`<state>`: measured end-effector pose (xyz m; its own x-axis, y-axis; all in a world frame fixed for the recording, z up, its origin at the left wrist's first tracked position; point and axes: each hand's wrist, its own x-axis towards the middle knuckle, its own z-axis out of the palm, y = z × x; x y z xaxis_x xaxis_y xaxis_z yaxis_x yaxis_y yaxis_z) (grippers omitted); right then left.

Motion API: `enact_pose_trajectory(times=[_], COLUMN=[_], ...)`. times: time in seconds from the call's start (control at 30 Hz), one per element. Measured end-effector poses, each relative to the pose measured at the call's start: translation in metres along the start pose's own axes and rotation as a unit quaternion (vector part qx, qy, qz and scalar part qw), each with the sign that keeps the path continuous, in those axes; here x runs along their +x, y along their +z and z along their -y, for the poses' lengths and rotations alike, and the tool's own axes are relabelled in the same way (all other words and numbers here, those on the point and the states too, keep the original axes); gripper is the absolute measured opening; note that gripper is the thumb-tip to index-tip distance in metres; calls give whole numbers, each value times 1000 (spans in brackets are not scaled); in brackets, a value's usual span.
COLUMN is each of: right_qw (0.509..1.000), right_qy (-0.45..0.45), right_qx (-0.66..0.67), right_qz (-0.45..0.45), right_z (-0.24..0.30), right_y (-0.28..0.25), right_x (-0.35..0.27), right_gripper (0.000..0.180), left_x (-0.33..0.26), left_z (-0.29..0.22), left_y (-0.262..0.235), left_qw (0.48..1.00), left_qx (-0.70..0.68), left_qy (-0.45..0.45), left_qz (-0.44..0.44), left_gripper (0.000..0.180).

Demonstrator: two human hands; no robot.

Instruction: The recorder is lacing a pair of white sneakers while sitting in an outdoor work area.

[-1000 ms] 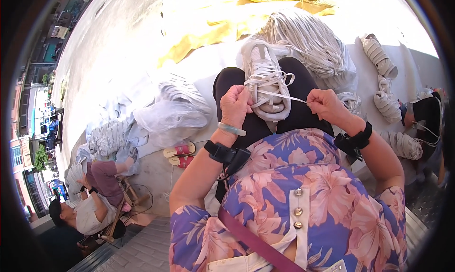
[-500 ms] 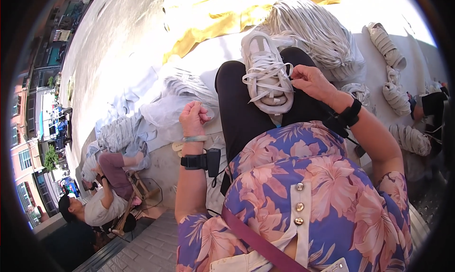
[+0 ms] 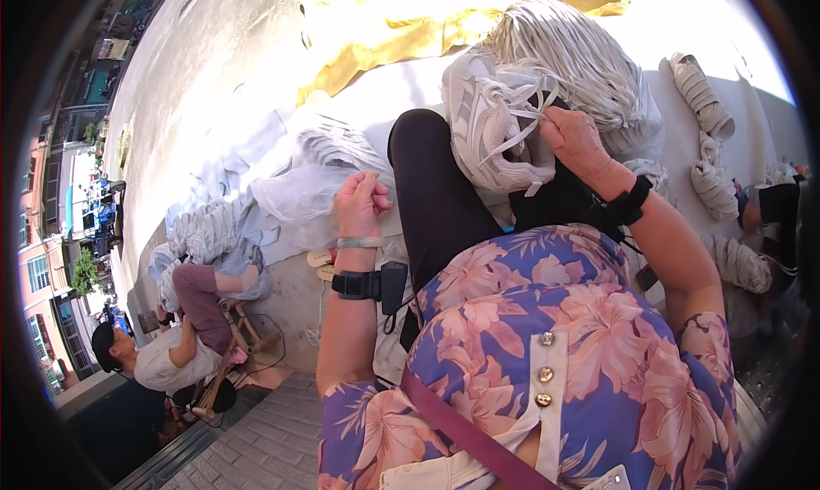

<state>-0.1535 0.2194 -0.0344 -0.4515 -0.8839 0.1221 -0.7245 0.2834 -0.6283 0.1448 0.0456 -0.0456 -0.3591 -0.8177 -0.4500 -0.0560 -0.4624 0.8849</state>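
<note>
A white-and-grey sneaker (image 3: 485,136) lies tipped on its side across my thighs, its opening turned toward my right hand. Loose white shoelaces (image 3: 523,106) cross its front and rise in loops. Beside the opening, my right hand (image 3: 581,142) is closed, thumb and fingers pinching the shoelace. My left hand (image 3: 362,204) is held off to the left of my knee, away from the sneaker, fingers curled in; what they hold, if anything, is hidden.
A thick bundle of white laces (image 3: 576,63) sits beyond my right knee. Clear plastic bags (image 3: 299,191) lie left, yellow sheeting (image 3: 384,50) ahead. Rows of stacked pale shoe parts (image 3: 705,97) run along the right. A seated person (image 3: 171,358) works at far left.
The sneaker has rolled from upright onto its side, its opening now facing right. My right hand has risen slightly with the lace. The left hand has moved slightly right, still curled.
</note>
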Motion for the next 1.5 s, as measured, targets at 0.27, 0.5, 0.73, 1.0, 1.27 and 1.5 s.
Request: enact_pose_trajectory(times=[0.27,0.5,0.73,1.0,1.27,1.5], right_qw=[956,945,902,866,825,973], right_qy=[114,178,169,186,189,-21], right_qx=[266,276,390,455,526,231], right_qz=[-54,-19,-69,-93,-89,3], right_z=[-38,-36,-38,-29,-50,-19], right_y=[-34,-38,-31,-49,-52,-69], right_x=[-1,-21,-25,-51,-69,-56], right_gripper=[25,23,23,23,21,19], left_x=[-4,-4,5,-5,36,77], left_z=[-2,6,12,-15,-81,-115], left_y=[65,102,126,123,82,97], left_qw=[978,854,697,617,696,904], left_qx=[160,434,614,654,579,407], left_qy=[17,247,358,437,416,131], left_qz=[130,147,91,35,-82,2], left_gripper=[13,27,24,8,17,29])
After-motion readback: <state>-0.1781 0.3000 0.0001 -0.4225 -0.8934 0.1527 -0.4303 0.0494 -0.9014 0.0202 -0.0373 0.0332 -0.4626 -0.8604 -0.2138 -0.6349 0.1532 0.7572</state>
